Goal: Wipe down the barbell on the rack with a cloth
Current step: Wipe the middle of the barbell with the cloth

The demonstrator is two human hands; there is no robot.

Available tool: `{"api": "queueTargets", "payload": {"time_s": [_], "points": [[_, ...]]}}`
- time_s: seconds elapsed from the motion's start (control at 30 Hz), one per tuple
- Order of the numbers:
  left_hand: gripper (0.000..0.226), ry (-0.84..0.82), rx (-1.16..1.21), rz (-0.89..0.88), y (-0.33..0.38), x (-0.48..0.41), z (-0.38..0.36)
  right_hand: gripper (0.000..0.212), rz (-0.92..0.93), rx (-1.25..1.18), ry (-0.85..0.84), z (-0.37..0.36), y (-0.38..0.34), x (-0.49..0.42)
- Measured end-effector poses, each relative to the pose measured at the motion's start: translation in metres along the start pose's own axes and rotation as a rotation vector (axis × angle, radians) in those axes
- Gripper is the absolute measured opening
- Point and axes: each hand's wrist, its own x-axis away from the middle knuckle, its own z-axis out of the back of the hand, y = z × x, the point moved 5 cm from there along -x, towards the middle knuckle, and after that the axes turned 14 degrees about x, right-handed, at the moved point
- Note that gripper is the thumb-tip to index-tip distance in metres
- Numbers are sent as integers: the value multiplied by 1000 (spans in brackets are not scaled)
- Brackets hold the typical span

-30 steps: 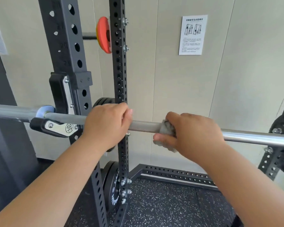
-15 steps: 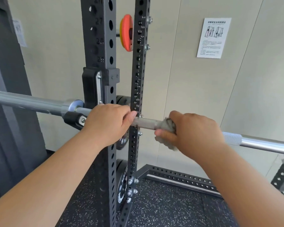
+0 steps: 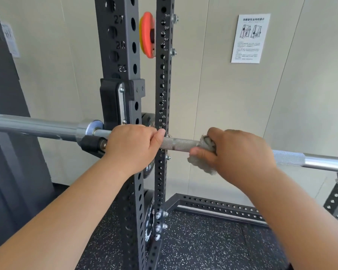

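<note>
View: head camera, looking forward and down.
Barbell: long silver steel barbell [image 3: 180, 143], lying level across the frame; its left collar sits at the black support hook [image 3: 90, 143]; the knurled shaft is bare between the two hands.
Rack: black perforated steel rack upright [image 3: 123, 45] with numbered holes, standing behind the left hand; a second, narrower upright is just beside it.
Left hand [image 3: 133, 147]: fingers curled over the shaft, gripping it just right of the collar.
Right hand [image 3: 240, 156]: wrapped round the shaft with the cloth bunched under the palm.
Cloth: crumpled grey cloth [image 3: 205, 164], pressed to the bar, one fold hanging below the thumb.
Plate: orange round weight plate [image 3: 147, 35], high between the uprights.
Wall: white printed notice [image 3: 250, 38] on a beige panel.
Floor: black speckled rubber floor [image 3: 203, 240].
</note>
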Motion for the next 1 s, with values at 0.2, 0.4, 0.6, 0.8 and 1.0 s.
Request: {"api": "queueTargets", "payload": {"time_s": [0.2, 0.4, 0.6, 0.8, 1.0], "points": [[60, 93, -60, 35, 0, -3, -4, 74, 25, 64, 185, -7, -41, -9], [60, 137, -58, 20, -2, -2, -5, 53, 40, -44, 13, -6, -3, 3], [51, 214, -48, 8, -3, 0, -5, 63, -13, 47, -131, 3, -16, -10], [48, 198, -10, 1, -3, 2, -4, 59, 126, 67, 160, -3, -69, -17], [53, 189, -6, 24, -5, 4, -5, 57, 2, 43, 101, 0, -34, -7]]}}
